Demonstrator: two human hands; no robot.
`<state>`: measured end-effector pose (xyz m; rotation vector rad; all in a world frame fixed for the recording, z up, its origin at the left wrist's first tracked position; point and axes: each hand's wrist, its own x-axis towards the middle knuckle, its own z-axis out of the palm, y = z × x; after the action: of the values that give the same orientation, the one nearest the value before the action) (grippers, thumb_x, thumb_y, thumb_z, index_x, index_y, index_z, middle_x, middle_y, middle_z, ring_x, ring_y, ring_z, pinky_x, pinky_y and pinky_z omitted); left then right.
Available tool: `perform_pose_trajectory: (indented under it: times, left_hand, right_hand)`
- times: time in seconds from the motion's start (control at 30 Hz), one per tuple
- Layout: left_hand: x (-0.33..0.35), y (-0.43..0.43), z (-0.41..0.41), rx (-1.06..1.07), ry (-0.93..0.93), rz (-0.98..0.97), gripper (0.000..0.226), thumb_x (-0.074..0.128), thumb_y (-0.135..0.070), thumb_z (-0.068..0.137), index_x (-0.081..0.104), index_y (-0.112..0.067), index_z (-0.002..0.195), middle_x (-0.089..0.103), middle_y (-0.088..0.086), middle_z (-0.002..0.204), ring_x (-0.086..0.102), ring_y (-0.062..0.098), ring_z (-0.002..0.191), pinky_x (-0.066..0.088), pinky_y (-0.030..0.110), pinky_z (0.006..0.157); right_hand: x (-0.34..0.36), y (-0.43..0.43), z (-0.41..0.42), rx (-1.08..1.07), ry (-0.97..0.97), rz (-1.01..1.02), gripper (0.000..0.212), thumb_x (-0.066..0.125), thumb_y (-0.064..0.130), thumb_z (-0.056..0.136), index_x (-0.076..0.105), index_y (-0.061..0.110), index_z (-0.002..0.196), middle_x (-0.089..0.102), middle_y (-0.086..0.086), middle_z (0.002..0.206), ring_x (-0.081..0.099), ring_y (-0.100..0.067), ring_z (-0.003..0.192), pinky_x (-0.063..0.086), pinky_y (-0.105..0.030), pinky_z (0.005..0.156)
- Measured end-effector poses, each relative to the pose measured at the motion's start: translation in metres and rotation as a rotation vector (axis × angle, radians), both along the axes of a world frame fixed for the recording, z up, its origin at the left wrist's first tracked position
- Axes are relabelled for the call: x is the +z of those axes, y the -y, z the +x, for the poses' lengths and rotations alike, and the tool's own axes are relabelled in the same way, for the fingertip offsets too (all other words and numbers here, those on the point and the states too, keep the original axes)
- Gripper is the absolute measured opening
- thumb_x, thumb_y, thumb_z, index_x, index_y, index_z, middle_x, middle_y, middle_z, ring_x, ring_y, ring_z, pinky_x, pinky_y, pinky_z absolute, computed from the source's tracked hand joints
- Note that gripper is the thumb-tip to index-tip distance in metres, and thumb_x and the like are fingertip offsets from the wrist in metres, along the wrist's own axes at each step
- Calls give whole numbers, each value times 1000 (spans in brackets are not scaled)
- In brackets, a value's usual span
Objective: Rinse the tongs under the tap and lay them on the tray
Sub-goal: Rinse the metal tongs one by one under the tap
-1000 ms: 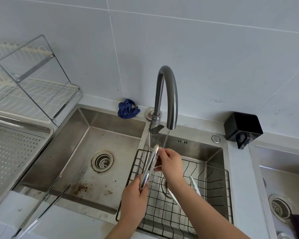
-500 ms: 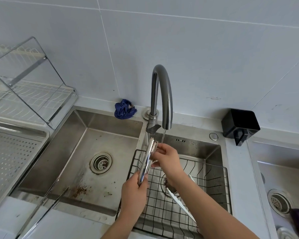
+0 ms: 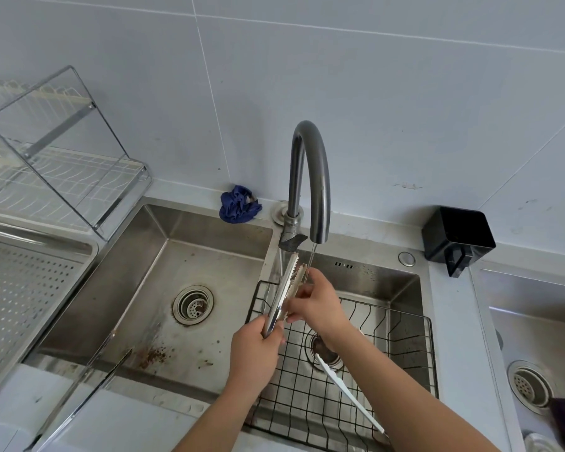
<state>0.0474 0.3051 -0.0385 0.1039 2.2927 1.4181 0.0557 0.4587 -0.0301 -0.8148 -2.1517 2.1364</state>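
Steel tongs (image 3: 282, 293) with toothed tips point up toward the spout of the grey arched tap (image 3: 310, 177), where a thin stream of water falls. My left hand (image 3: 255, 350) grips their handle end. My right hand (image 3: 317, 300) pinches one toothed arm near the tips, under the stream. Both hands are above the black wire basket (image 3: 405, 350) in the right sink basin. The perforated steel tray (image 3: 23, 288) lies at the far left.
The left basin (image 3: 163, 288) has a drain and brown specks. A white utensil (image 3: 346, 389) lies in the basket. A blue cloth (image 3: 238, 203) sits by the tap, a black holder (image 3: 457, 236) to the right, a wire dish rack (image 3: 56, 164) at back left, another sink (image 3: 535, 337) at far right.
My right hand has slid a little along the tongs' tips under the water while my left keeps the handle. The camera has shifted slightly; the tongs stay under the tap.
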Motion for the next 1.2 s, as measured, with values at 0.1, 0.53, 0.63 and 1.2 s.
perform_pose_trajectory:
  times: [0.1,0.53,0.63,1.2]
  left_hand:
    - [3,-2,0,-20,-40,-16,27,63,-19,95,65,-27,69,69,-3,63,54,6,44,49,27,46]
    - [-5,11,5,-77,-131,-127,26,65,-24,94,62,-26,68,50,-7,50,43,6,45,42,26,47]
    - [-5,14,5,-29,-64,-88,28,65,-23,94,62,-27,66,52,-8,48,43,5,44,42,27,45]
    - [-1,12,9,97,233,213,15,65,-12,95,73,-24,98,72,2,69,56,12,50,42,24,42]
  right_hand:
    - [1,-4,-8,-152,-13,0,19,52,6,96,59,19,108,72,-14,69,70,-33,55,58,-36,48]
    - [-3,-9,-6,-200,-20,-104,29,50,18,106,70,5,90,74,-17,76,70,-26,62,60,-34,58]
    - [-3,-3,-3,-141,-40,-214,21,50,8,104,71,6,104,77,-9,84,73,-22,71,61,-33,60]
    - [3,0,-6,-214,-70,-646,31,50,33,104,73,14,96,73,-7,86,70,-17,73,46,-25,52]
